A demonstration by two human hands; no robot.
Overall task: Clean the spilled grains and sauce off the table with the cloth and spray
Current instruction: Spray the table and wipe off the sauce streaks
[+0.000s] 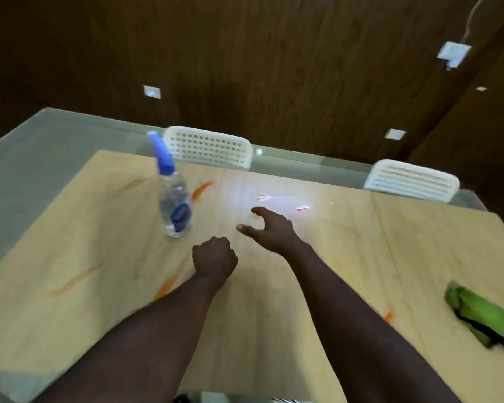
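- Reference item: the spray bottle, clear with a blue trigger head and a blue label, stands upright on the light wooden table, toward its far left part.
- Left hand: positioned just near and right of the spray bottle, above the table surface. The fingers are curled into a fist, back of the hand up. Nothing is visible inside the fist. It is not touching the bottle.
- Right hand: positioned right of the spray bottle, slightly farther from it than the left hand. Thumb and fingers are spread apart and point toward the bottle. The hand holds nothing and is clear of the bottle.
- Cloth: green, crumpled, lying on the table well to the right of the spray bottle, close to the right edge of the view.
- Sauce streaks: orange smears; one lies just right of the spray bottle, one to its far left, two on its near side, and one small spot lies well to its right, near the cloth.
- Glossy patch: right of the spray bottle, beyond the right hand, with red-orange specks at its edge. Blur prevents resolving single grains.
- Chairs: two white perforated backs behind the spray bottle at the far table edge.
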